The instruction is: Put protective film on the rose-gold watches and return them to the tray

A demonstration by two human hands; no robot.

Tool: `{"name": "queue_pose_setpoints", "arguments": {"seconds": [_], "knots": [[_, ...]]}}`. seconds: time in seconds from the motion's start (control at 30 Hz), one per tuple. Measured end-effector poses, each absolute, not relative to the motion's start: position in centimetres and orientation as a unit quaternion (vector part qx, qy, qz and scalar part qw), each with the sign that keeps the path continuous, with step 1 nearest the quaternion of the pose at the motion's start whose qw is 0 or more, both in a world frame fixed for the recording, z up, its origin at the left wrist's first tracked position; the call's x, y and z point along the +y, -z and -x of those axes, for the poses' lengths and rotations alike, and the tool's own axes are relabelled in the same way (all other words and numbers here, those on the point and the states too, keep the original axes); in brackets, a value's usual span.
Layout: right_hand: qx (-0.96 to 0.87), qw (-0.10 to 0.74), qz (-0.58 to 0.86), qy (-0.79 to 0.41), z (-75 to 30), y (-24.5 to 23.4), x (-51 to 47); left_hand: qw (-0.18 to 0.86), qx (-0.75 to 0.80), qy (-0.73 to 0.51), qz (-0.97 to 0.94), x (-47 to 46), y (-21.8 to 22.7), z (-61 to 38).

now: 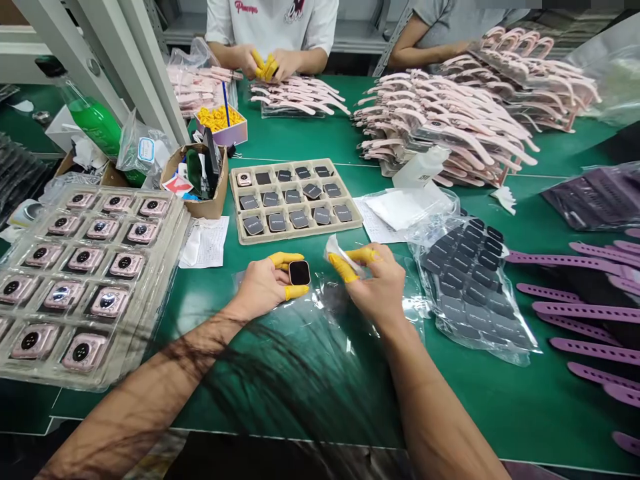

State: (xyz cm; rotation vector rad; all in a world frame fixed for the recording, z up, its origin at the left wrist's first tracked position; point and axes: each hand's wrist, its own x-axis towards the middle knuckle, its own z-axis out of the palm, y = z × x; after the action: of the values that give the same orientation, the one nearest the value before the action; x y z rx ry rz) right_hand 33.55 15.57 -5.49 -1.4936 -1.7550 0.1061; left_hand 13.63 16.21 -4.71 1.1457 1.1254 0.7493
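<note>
My left hand, with yellow finger cots on its fingertips, grips a smartwatch case by its edges, dark screen facing up. To its right, my right hand, also in yellow finger cots, pinches a folded white wipe. Watch and wipe are apart. Beneath both hands lies a clear plastic sheet. Just beyond them, a beige compartment tray holds one pink watch case in its far left cell and dark square pieces in the others.
Stacked trays of pink watches stand at left. A cardboard box, green bottle and box of yellow finger cots are behind. Bagged dark squares, purple straps and pink strap piles lie right. Co-workers sit opposite.
</note>
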Motion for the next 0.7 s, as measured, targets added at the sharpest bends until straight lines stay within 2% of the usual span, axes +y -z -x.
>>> {"name": "queue_pose_setpoints", "arguments": {"seconds": [0.07, 0.13, 0.3, 0.4, 0.5, 0.6, 0.7], "knots": [[-0.731, 0.400, 0.544, -0.104, -32.6, 5.3, 15.1, 0.638, 0.480, -0.329, -0.504, 16.2, 4.9, -13.6], [-0.757, 0.358, 0.532, -0.128, -31.7, 5.2, 15.2, 0.640, 0.473, -0.331, -0.506, 16.2, 5.1, -13.6], [-0.670, 0.213, 0.711, -0.024, -34.3, 5.8, 16.5, 0.631, 0.490, -0.322, -0.508, 16.1, 4.9, -13.6], [-0.630, 0.233, 0.740, 0.040, -35.4, 5.8, 15.8, 0.635, 0.485, -0.317, -0.511, 16.1, 4.8, -13.6], [-0.718, 0.310, 0.622, 0.042, -33.8, 5.5, 14.5, 0.638, 0.473, -0.343, -0.502, 16.3, 5.0, -13.5], [-0.853, 0.249, 0.458, -0.036, -32.0, 5.5, 13.8, 0.647, 0.449, -0.375, -0.490, 16.4, 5.3, -13.4], [-0.831, 0.190, 0.523, -0.002, -32.0, 5.6, 14.0, 0.651, 0.459, -0.383, -0.468, 16.5, 5.4, -13.5]]}}
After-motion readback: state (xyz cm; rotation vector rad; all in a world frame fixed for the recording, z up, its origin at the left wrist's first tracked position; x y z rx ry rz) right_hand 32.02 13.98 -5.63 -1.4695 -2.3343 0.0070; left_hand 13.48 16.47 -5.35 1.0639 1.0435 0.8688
